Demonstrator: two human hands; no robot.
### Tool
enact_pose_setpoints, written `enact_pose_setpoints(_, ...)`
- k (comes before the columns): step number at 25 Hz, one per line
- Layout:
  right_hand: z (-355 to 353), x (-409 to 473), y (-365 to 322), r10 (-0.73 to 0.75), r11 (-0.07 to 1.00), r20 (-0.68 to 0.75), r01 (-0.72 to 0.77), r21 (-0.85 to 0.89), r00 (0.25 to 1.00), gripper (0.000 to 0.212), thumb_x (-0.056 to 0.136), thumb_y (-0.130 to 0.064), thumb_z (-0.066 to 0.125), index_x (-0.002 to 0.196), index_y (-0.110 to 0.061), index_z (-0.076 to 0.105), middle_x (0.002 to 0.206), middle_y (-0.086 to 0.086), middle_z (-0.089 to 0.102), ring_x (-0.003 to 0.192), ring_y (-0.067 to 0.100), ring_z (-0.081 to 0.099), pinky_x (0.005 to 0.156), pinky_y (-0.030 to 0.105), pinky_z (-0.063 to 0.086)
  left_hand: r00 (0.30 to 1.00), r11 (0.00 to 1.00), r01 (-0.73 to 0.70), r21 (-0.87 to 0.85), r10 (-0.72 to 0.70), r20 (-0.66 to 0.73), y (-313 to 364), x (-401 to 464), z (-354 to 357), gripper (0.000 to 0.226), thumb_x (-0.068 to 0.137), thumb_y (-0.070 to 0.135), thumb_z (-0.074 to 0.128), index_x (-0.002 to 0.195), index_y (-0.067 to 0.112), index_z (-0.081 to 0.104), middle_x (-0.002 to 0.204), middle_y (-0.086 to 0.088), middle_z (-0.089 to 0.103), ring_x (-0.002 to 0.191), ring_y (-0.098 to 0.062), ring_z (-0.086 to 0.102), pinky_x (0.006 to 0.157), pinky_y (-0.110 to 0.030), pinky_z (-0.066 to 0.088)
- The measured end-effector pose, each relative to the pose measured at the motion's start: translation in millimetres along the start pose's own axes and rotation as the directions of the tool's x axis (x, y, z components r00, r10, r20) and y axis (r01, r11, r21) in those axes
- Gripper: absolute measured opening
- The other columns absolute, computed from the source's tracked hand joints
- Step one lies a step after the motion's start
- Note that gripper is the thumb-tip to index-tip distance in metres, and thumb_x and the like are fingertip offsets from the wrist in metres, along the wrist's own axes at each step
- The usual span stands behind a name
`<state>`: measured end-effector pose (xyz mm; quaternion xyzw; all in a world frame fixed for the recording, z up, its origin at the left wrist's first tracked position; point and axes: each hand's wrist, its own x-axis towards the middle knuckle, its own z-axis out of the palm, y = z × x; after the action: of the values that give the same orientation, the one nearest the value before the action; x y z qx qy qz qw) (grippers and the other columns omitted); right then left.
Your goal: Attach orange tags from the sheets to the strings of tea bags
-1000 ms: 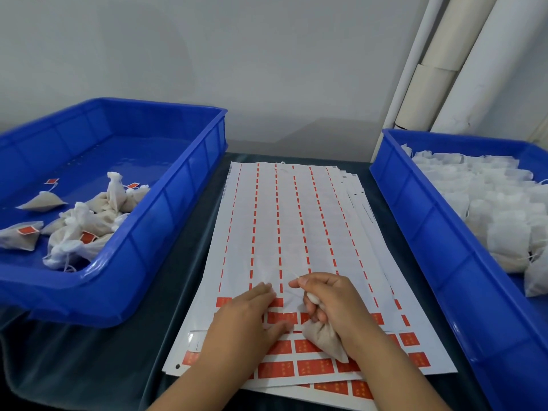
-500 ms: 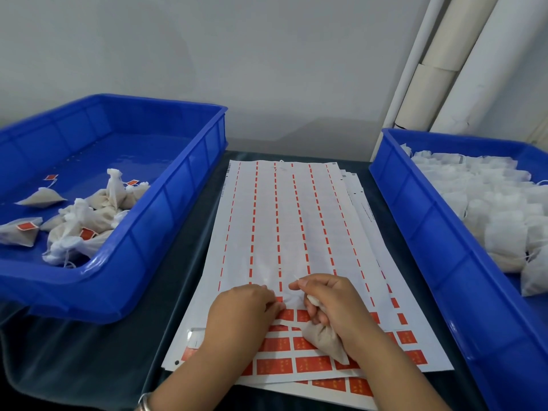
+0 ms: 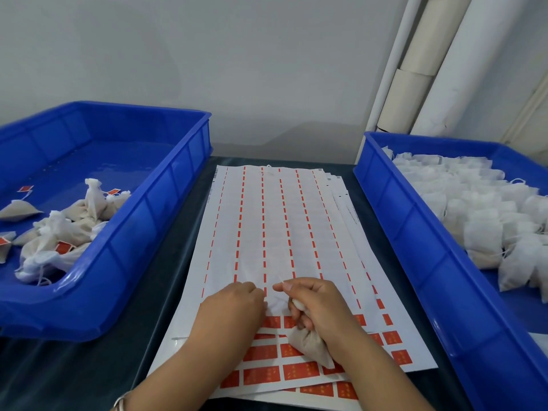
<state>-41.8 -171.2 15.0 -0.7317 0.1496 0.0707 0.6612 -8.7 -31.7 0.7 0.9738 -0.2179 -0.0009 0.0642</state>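
Seen from above, a person's two hands work close together over a stack of tag sheets [image 3: 275,232] lying on a dark tabletop [image 3: 166,277]. The right hand [image 3: 320,310] clamps a tea bag [image 3: 311,347] in its curled lower fingers, the bag hanging out below the palm, while thumb and forefinger pinch its thin white string [image 3: 281,280] so the free end points toward the other hand. This grip probably keeps the string taut and ready for a tag. The left hand [image 3: 234,310], just beside the right, has its fingers bent down onto the sheet at the first row of remaining orange tags [image 3: 264,353]; whether it has lifted one free is hidden. Beyond both hands the sheet is stripped, leaving only thin orange dashes.

Well to the left of the left hand, a blue bin [image 3: 154,221] holds a small heap of finished bags with tags. To the right of the right hand, a second blue bin [image 3: 415,232] is packed with untagged bags, within easy reach.
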Motion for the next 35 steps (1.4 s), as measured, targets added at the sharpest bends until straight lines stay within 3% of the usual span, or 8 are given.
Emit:
enact_pose_setpoints(5, 2.6, -4.0, -3.5, 0.029, 0.999, -0.024, -0.029, 0.032, 0.999, 0.019, 0.086, -0.034, 0.063, 0.070, -0.035, 0.074, 0.074, -0.010, 0.072, 0.036, 0.004, 0.047, 0.044, 0.013, 0.043, 0.951, 0.866, 0.272, -0.420, -0.308, -0.021, -16.7, -0.8, -4.9, 0.010, 0.095, 0.040, 0.044, 0.087, 0.036, 0.048, 0.084, 0.018, 0.052, 0.068, 0.000, 0.053, 0.057, -0.007, 0.036)
enact_pose_setpoints(9, 3.3, -4.7, -6.5, 0.032, 0.999, -0.031, -0.031, 0.031, 0.999, 0.012, 0.085, -0.028, 0.065, 0.077, -0.035, 0.070, 0.074, -0.032, 0.067, 0.040, 0.001, 0.055, 0.046, 0.010, 0.043, 0.835, 0.517, 0.421, -0.746, -0.542, 0.095, -31.5, -0.3, -3.6, 0.008, 0.094, 0.035, 0.049, 0.087, 0.032, 0.052, 0.082, 0.009, 0.059, 0.068, -0.009, 0.060, 0.053, -0.017, 0.043)
enact_pose_setpoints(11, 2.8, -3.5, -6.2, 0.044, 0.999, -0.058, -0.042, 0.030, 0.997, 0.011, 0.082, -0.028, 0.068, 0.074, -0.034, 0.071, 0.076, -0.027, 0.069, 0.042, 0.000, 0.056, 0.048, 0.010, 0.044, 0.762, 0.305, 0.435, -0.847, -0.626, 0.166, -35.1, 1.7, -7.6, 0.009, 0.092, 0.035, 0.052, 0.088, 0.029, 0.057, 0.084, 0.005, 0.062, 0.070, -0.012, 0.062, 0.053, -0.023, 0.046)
enact_pose_setpoints(14, 1.3, -2.7, -7.2, 0.055, 0.998, -0.073, -0.054, 0.016, 0.996, 0.008, 0.081, -0.031, 0.070, 0.073, -0.033, 0.069, 0.073, -0.017, 0.071, 0.042, 0.002, 0.054, 0.052, 0.013, 0.047, 0.721, 0.154, 0.384, -0.911, -0.667, 0.191, -34.5, 3.7, -15.1, 0.011, 0.089, 0.037, 0.055, 0.080, 0.033, 0.059, 0.083, 0.001, 0.064, 0.073, -0.017, 0.063, 0.055, -0.026, 0.049)
enact_pose_setpoints(18, 6.0, -3.8, -9.9, 0.021, 0.998, -0.118, -0.013, 0.069, 0.993, 0.005, 0.085, -0.031, 0.066, 0.081, -0.030, 0.068, 0.069, -0.014, 0.070, 0.043, 0.003, 0.051, 0.054, 0.014, 0.050, 0.689, -0.167, 0.261, -0.951, -0.657, 0.305, -19.4, 6.3, -20.9, 0.012, 0.086, 0.032, 0.059, 0.078, 0.026, 0.066, 0.068, 0.001, 0.070, 0.068, -0.017, 0.069, 0.059, -0.028, 0.055)
enact_pose_setpoints(25, 28.5, -10.3, -20.9, -0.067, 0.957, -0.148, 0.105, 0.271, 0.987, 0.018, 0.086, -0.024, 0.066, 0.070, -0.027, 0.074, 0.066, -0.005, 0.068, 0.047, 0.003, 0.052, 0.051, 0.016, 0.046, 0.837, -0.644, 0.085, -0.760, -0.368, 0.406, 4.7, 4.9, -21.6, 0.022, 0.094, 0.017, 0.052, 0.096, 0.003, 0.069, 0.093, -0.015, 0.072, 0.087, -0.024, 0.071, 0.062, -0.028, 0.058)
enact_pose_setpoints(29, 37.4, -7.8, -20.1, -0.044, 0.945, -0.187, 0.101, 0.310, 0.981, 0.015, 0.084, -0.024, 0.068, 0.072, -0.026, 0.076, 0.070, -0.005, 0.071, 0.060, 0.007, 0.061, 0.054, 0.017, 0.048, 0.850, -0.740, 0.107, -0.664, -0.278, 0.448, 10.8, 4.1, -20.9, 0.022, 0.093, 0.017, 0.054, 0.100, 0.002, 0.068, 0.100, -0.017, 0.071, 0.091, -0.028, 0.070, 0.064, -0.033, 0.058)
enact_pose_setpoints(35, 42.9, -4.8, -19.9, -0.012, 0.933, -0.234, 0.095, 0.347, 0.972, 0.017, 0.083, -0.027, 0.069, 0.070, -0.036, 0.075, 0.077, -0.009, 0.073, 0.076, 0.011, 0.069, 0.059, 0.018, 0.050, 0.860, -0.759, 0.102, -0.643, -0.257, 0.440, 15.5, 3.4, -21.5, 0.024, 0.090, 0.019, 0.056, 0.105, 0.003, 0.067, 0.102, -0.015, 0.071, 0.096, -0.027, 0.068, 0.078, -0.037, 0.054)
